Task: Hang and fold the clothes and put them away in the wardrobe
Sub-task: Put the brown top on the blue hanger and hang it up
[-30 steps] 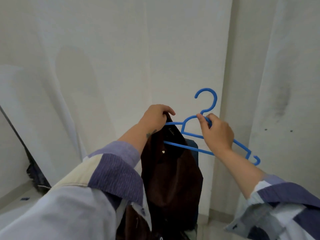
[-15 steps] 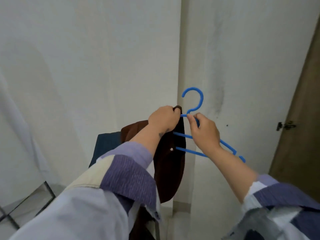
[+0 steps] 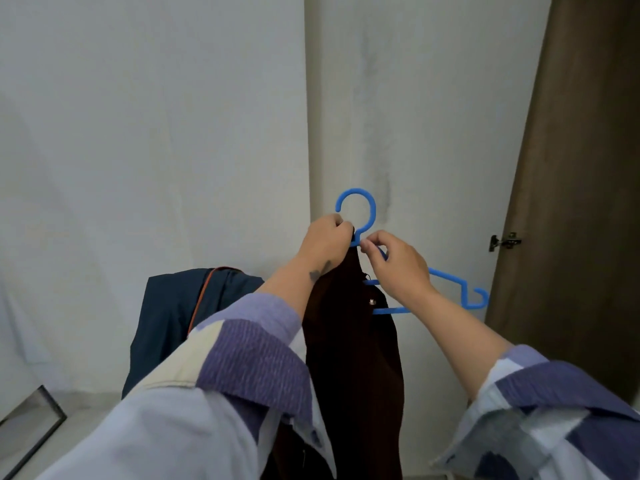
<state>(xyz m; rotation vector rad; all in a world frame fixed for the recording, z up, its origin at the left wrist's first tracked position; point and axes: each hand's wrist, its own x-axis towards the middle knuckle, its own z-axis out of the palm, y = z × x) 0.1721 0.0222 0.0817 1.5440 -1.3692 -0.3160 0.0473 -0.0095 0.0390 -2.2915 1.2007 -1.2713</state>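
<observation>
Left hand [image 3: 327, 239] grips brown garment [image 3: 353, 341]; right hand [image 3: 398, 268] pinches blue hanger [image 3: 464, 289] near wall.

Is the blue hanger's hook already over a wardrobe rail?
No, the blue hanger is held in the air by the left hand and right hand, its hook free against the wall.

**Layout at Hanger Height**

I see the hanger [image 3: 450, 278] held centrally before the wall corner [image 3: 311, 133]. The left hand [image 3: 325, 240] sits just left of the right hand [image 3: 398, 268]. A garment [image 3: 353, 341] hangs below. A second garment [image 3: 166, 317] lies behind-left; the door [image 3: 588, 168] stands right.
</observation>
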